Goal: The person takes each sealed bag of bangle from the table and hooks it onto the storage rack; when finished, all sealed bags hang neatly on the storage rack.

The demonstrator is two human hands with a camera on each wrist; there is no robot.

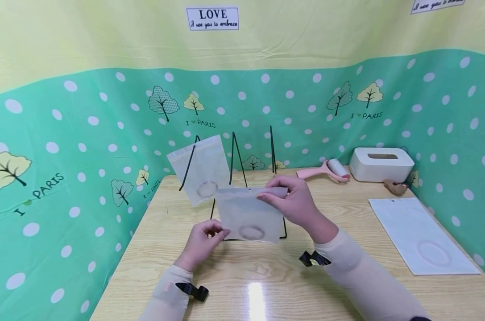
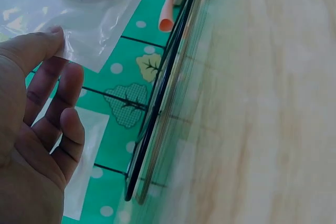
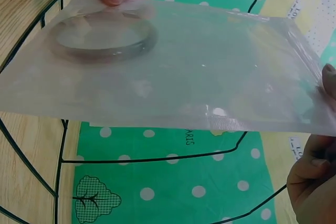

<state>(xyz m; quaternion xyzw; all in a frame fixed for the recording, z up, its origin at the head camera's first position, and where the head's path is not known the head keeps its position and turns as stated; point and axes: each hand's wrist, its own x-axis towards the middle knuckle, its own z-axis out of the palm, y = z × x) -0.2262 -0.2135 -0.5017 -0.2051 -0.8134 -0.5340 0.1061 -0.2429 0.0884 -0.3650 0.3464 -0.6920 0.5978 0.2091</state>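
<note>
Our left hand [image 1: 202, 245] pinches the translucent pouch [image 1: 242, 211] by a lower corner, our right hand [image 1: 296, 200] by its top edge; we should keep it taut and uncreased, just before the black wire rack [image 1: 232, 160].

A pale wood-grained tabletop [image 1: 142, 267] is carrying a black wire rack [image 1: 232, 158] left of centre, toward the back edge. A pink-and-white lint roller [image 1: 325, 169] is lying by the back edge; a white slotted rectangular box [image 1: 380, 169] is sitting at the back right corner, a small brown object [image 1: 395, 187] resting just before it. A flat white rectangular pouch [image 1: 419, 232] is lying along the right edge.
</note>
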